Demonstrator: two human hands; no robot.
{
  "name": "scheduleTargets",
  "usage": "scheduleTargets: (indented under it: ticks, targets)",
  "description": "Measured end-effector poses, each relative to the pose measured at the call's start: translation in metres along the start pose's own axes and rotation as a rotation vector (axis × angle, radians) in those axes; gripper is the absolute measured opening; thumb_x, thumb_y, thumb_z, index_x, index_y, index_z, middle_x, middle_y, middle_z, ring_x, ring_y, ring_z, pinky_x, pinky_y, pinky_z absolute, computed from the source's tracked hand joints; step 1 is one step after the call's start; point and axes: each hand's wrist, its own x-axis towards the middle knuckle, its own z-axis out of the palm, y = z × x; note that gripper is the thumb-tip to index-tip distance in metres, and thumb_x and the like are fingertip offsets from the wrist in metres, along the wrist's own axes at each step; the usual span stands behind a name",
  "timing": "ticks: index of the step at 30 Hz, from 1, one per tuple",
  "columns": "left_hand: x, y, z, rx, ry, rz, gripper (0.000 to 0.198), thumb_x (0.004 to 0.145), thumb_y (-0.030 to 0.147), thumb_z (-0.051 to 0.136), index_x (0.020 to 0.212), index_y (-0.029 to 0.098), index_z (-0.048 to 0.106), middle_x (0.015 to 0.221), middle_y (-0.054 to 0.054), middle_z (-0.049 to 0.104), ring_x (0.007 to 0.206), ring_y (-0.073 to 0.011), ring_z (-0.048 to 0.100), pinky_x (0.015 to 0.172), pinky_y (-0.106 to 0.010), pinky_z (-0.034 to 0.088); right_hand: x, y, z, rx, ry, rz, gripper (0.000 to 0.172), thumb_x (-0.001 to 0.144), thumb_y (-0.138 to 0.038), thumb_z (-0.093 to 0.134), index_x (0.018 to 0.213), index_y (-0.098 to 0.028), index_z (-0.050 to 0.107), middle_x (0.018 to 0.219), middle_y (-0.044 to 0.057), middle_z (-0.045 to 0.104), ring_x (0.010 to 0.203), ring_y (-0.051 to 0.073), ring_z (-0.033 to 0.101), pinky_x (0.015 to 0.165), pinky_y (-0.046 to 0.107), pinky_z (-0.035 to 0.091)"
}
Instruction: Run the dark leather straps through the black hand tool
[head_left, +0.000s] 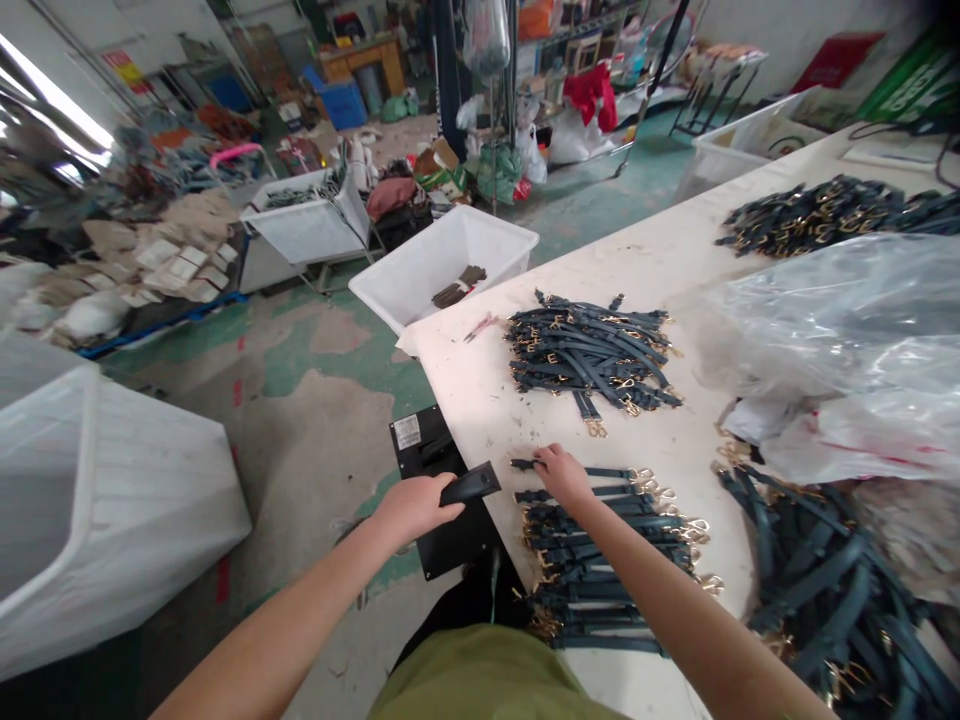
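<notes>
My left hand point(420, 508) is closed around a black, flat, oblong tool point(472, 485) whose exact kind I cannot make out. It is held out over the table's left edge. My right hand point(559, 472) pinches the left end of a dark blue strap point(611, 473), the topmost in a row on the table. That strap has a gold clasp at its right end. Below it several like straps point(600, 570) lie side by side, clasps mostly to the right, partly covered by my right forearm.
On the white table point(465, 385) lie a heap of dark straps point(592, 350), a small pair of scissors point(480, 327), another strap pile point(840, 590) and clear plastic bags point(847, 330). A black panel point(450, 540) sits beside the table edge. White bins point(165, 460) stand on the floor.
</notes>
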Motion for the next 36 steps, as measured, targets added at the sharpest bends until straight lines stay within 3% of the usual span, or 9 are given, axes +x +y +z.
scheduleTargets:
  ticks: [3,9,18,26,30,36]
  targets:
    - [0.023,0.018,-0.004,0.071,0.027,0.062,0.046,0.071,0.055,0.039,0.106,0.029,0.051,0.086,-0.003,0.065,0.075,-0.0204,0.06,0.059,-0.026,0.043,-0.007,0.013,0.007,0.064,0.049,0.069,0.022,0.079,-0.032,0.043,0.093,-0.022,0.056,0.092,0.004,0.05,0.079,0.013,0.049,0.069,0.022,0.032]
    - [0.063,0.062,-0.011,0.19,0.024,0.178,0.04,0.071,0.053,0.041,0.097,0.027,0.056,0.087,-0.003,0.065,0.078,-0.0199,0.059,0.062,-0.026,0.045,-0.007,0.023,0.009,0.151,0.05,0.065,0.021,0.076,-0.023,0.046,0.093,-0.022,0.057,0.092,0.002,0.051,0.08,0.011,0.049,0.071,0.02,0.032]
    - [0.065,0.074,-0.022,0.358,0.01,0.177,0.039,0.071,0.052,0.04,0.094,0.025,0.057,0.083,-0.004,0.064,0.075,-0.0204,0.06,0.062,-0.028,0.046,-0.006,0.022,0.001,0.154,0.021,0.12,0.023,0.077,-0.022,0.044,0.096,-0.022,0.057,0.095,0.003,0.051,0.081,0.012,0.049,0.07,0.021,0.031]
    - [0.068,0.083,-0.025,0.357,0.011,0.184,0.039,0.07,0.053,0.041,0.092,0.025,0.057,0.083,-0.005,0.064,0.074,-0.0217,0.059,0.06,-0.029,0.045,-0.006,0.023,-0.002,0.139,0.017,0.099,0.023,0.078,-0.021,0.043,0.096,-0.022,0.056,0.096,0.003,0.051,0.082,0.013,0.05,0.071,0.022,0.031]
    - [0.061,0.077,-0.026,0.303,-0.008,0.183,0.041,0.069,0.054,0.041,0.095,0.026,0.056,0.085,-0.005,0.064,0.076,-0.0217,0.059,0.062,-0.029,0.044,-0.006,0.022,-0.002,0.121,0.004,0.108,0.023,0.078,-0.021,0.043,0.096,-0.022,0.056,0.095,0.003,0.051,0.082,0.013,0.05,0.072,0.022,0.032]
    - [0.027,0.026,-0.029,0.213,-0.001,0.004,0.039,0.071,0.053,0.04,0.099,0.03,0.054,0.088,-0.003,0.064,0.078,-0.0194,0.058,0.061,-0.026,0.042,-0.006,0.021,-0.004,0.12,0.011,0.09,0.023,0.08,-0.029,0.041,0.096,-0.023,0.056,0.092,0.003,0.05,0.08,0.012,0.05,0.07,0.022,0.032]
